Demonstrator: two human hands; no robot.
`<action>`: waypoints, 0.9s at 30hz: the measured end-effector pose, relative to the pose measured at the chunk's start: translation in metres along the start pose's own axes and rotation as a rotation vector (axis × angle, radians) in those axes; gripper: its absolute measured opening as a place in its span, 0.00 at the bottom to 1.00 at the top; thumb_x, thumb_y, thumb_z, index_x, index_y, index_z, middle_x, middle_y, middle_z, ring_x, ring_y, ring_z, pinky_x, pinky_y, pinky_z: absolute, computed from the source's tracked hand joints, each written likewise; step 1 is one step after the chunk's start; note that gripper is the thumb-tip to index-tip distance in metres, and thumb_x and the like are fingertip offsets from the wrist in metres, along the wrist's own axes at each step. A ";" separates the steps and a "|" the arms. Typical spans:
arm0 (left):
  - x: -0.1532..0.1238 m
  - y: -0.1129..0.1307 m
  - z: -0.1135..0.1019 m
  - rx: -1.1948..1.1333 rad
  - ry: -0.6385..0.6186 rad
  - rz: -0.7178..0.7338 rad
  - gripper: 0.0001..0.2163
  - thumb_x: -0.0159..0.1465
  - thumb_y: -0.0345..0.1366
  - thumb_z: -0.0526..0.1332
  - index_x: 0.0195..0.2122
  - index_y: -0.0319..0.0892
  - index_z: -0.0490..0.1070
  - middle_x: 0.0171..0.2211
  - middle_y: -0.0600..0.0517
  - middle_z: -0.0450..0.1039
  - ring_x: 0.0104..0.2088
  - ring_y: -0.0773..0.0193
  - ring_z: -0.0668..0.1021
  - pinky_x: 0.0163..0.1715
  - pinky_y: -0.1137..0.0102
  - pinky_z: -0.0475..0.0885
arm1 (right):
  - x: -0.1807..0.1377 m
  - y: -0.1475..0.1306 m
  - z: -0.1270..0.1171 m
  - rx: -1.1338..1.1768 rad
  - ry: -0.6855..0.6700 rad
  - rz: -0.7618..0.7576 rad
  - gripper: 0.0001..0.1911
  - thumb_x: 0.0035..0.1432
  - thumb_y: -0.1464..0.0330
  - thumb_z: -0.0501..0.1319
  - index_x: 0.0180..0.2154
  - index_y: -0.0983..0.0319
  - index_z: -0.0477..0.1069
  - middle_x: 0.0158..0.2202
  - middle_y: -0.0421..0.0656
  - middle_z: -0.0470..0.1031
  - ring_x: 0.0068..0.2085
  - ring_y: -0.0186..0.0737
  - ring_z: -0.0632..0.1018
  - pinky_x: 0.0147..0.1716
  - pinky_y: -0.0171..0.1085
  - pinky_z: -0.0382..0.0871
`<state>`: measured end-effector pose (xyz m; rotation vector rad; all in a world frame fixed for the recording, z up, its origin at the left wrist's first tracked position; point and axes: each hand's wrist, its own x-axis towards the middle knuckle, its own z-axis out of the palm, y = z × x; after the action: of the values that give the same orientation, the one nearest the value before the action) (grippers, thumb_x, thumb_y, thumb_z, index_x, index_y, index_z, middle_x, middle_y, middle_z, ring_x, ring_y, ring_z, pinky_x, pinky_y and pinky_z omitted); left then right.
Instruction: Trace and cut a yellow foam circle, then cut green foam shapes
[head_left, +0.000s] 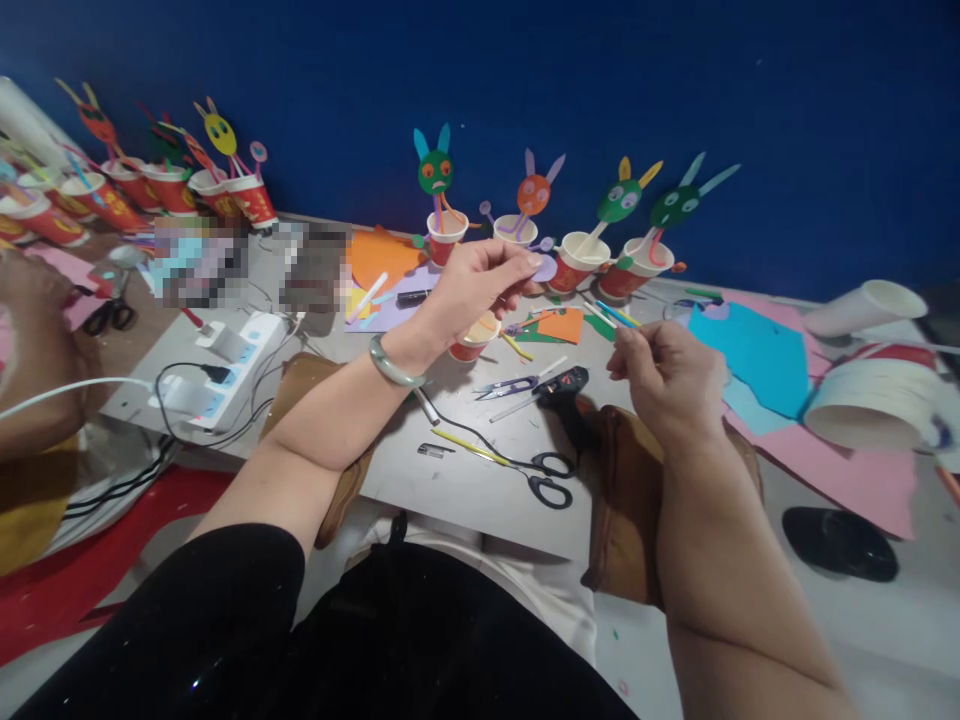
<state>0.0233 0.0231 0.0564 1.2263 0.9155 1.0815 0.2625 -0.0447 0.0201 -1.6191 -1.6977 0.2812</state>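
My left hand (480,285), with a bangle on its wrist, pinches a small purple paper disc (547,269) between thumb and fingers. My right hand (667,375) is closed with thumb and fingers together near a blue-and-white stick (609,312); whether it grips that stick I cannot tell. Below my hands lie a hot glue gun (566,390), purple thread snips (510,387) and black-handled scissors (551,480). A paper cup (474,340) stands partly hidden under my left hand. A yellow pencil-like strip (469,446) and a black hair clip (435,450) lie closer to me.
Paper cups with paper-faced figures, such as a green one (436,172), line the blue wall. A power strip (240,370) with cables is at left, near another person's arm (34,360). Blue paper (757,350), stacked cups (874,400) and a black object (840,543) are at right.
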 end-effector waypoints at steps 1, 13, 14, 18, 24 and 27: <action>-0.001 0.000 0.001 0.002 -0.013 -0.006 0.11 0.70 0.41 0.69 0.35 0.39 0.73 0.26 0.57 0.74 0.21 0.81 0.71 0.22 0.81 0.65 | 0.001 0.000 -0.001 -0.025 -0.001 -0.013 0.21 0.70 0.55 0.56 0.25 0.54 0.67 0.21 0.42 0.76 0.24 0.40 0.74 0.31 0.41 0.67; 0.003 -0.012 0.005 -0.036 -0.085 -0.101 0.03 0.69 0.23 0.64 0.39 0.35 0.75 0.26 0.55 0.78 0.22 0.77 0.77 0.27 0.78 0.73 | -0.005 0.000 0.005 -0.721 -0.540 -0.037 0.11 0.59 0.60 0.69 0.37 0.58 0.70 0.29 0.47 0.78 0.38 0.55 0.80 0.43 0.47 0.63; 0.003 -0.013 0.005 -0.034 -0.090 -0.100 0.04 0.69 0.22 0.64 0.39 0.35 0.75 0.25 0.55 0.78 0.22 0.77 0.77 0.27 0.78 0.74 | -0.006 -0.003 0.008 -0.780 -0.651 -0.046 0.12 0.59 0.59 0.69 0.36 0.58 0.71 0.29 0.47 0.79 0.38 0.54 0.81 0.42 0.46 0.63; 0.002 -0.012 0.004 -0.036 -0.083 -0.086 0.06 0.66 0.19 0.64 0.39 0.35 0.76 0.26 0.56 0.78 0.23 0.77 0.77 0.28 0.77 0.75 | -0.008 -0.010 0.021 -0.886 -0.829 -0.049 0.13 0.62 0.60 0.67 0.43 0.61 0.73 0.41 0.52 0.85 0.41 0.54 0.83 0.37 0.42 0.62; 0.002 -0.013 0.004 -0.103 -0.072 -0.065 0.06 0.65 0.20 0.65 0.38 0.35 0.75 0.24 0.58 0.75 0.22 0.77 0.75 0.27 0.76 0.74 | -0.006 -0.013 0.023 -0.859 -0.812 0.015 0.18 0.61 0.62 0.66 0.50 0.61 0.71 0.45 0.54 0.84 0.43 0.55 0.83 0.33 0.40 0.61; 0.004 -0.015 0.003 -0.135 -0.062 -0.031 0.05 0.65 0.20 0.65 0.37 0.36 0.75 0.23 0.58 0.73 0.22 0.77 0.74 0.27 0.76 0.73 | -0.007 -0.019 0.017 -0.821 -0.718 0.025 0.18 0.58 0.63 0.66 0.49 0.62 0.70 0.44 0.55 0.83 0.43 0.56 0.82 0.33 0.40 0.62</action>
<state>0.0297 0.0260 0.0422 1.1246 0.7984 1.0578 0.2365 -0.0482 0.0176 -2.3016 -2.5563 0.1946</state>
